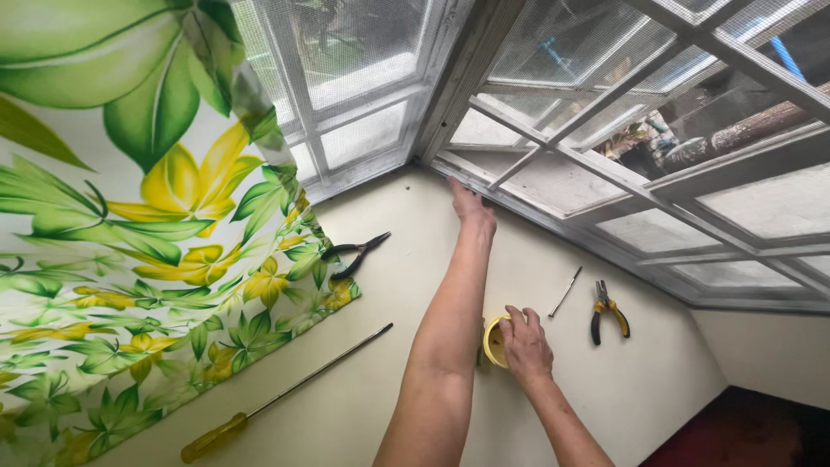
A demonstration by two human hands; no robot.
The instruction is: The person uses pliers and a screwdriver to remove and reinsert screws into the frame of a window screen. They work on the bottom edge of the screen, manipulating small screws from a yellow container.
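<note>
Tape roll (495, 341): a yellow ring standing on edge on the cream table (398, 285), just below the middle of the view, partly hidden by the fingers around it.
Right grip: the right hand (525, 344) is closed over the tape roll's upper edge, fingers curled on its rim.
Left grip: the left hand (472, 210) is stretched out flat, fingers released and pressed to the lower rail of the white window frame (553, 220) — it holds nothing.
Nearby right: a thin metal rod (565, 291) and yellow-handled pliers (608, 310) lie beside each other, close under the window.
Nearby left: black pliers (355, 253) lie at the edge of a leaf-and-flower curtain (130, 259).
Front: a long screwdriver (277, 398) with a yellow handle lies slantwise — well apart from both hands.
</note>
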